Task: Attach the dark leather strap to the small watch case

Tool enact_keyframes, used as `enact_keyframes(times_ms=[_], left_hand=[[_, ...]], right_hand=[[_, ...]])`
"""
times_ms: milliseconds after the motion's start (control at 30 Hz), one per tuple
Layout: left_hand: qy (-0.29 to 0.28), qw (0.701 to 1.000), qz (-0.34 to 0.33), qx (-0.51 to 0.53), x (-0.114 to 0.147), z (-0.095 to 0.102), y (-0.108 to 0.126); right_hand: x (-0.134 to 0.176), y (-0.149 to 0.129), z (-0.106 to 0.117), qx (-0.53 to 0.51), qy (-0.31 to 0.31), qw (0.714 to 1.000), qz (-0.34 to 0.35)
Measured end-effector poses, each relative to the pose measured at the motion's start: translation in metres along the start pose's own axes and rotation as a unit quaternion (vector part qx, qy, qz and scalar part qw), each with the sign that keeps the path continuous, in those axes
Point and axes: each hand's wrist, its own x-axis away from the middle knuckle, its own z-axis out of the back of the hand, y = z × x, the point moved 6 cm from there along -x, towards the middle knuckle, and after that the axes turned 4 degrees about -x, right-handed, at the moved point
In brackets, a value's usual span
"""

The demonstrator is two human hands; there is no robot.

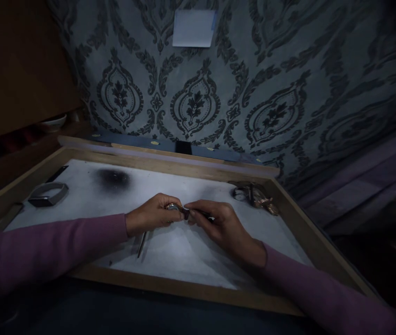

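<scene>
A small round wristwatch [173, 207] with a metallic case is held over the middle of the tray, my left hand [152, 214] closed around it with thumb and fingers. At its right side, my right hand [221, 223] pinches a dark watch strap [186, 214] that meets the case. Part of a dark, narrow piece shows beneath the right fingers; whether it is more strap or a tool, I cannot tell. Below my left hand, a thin dark rod [142, 244] lies on the white surface.
A wooden-rimmed tray [184, 278] with a white base surrounds the work. At its left lies a dark-banded watch [48, 194]; several watches [255, 195] are heaped at the right. A dark smudge [112, 178] marks the base. Patterned wallpaper [196, 102] rises behind.
</scene>
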Motion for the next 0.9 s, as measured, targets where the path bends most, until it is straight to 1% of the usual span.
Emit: enact_keyframes(times_ms=[167, 367, 533, 900], left_hand=[[-0.001, 1.000, 0.006, -0.002, 0.0011, -0.0009, 0.0002], [0.001, 1.000, 0.010, -0.002, 0.0009, -0.0012, -0.0011], [-0.001, 1.000, 0.006, -0.005, 0.0009, -0.0018, -0.0015], [0.000, 1.000, 0.001, -0.012, 0.0025, -0.0023, -0.0005]], right_hand=[[0.0014, -0.0023, 0.0002, 0.012, -0.004, 1.000, 0.017], [0.0029, -0.0015, -0.0008, 0.021, -0.010, 1.000, 0.018], [0.0029, -0.0041, -0.0014, 0.023, -0.011, 0.999, 0.043], [0.0053, -0.0036, -0.0029, 0.033, 0.010, 0.997, 0.075]])
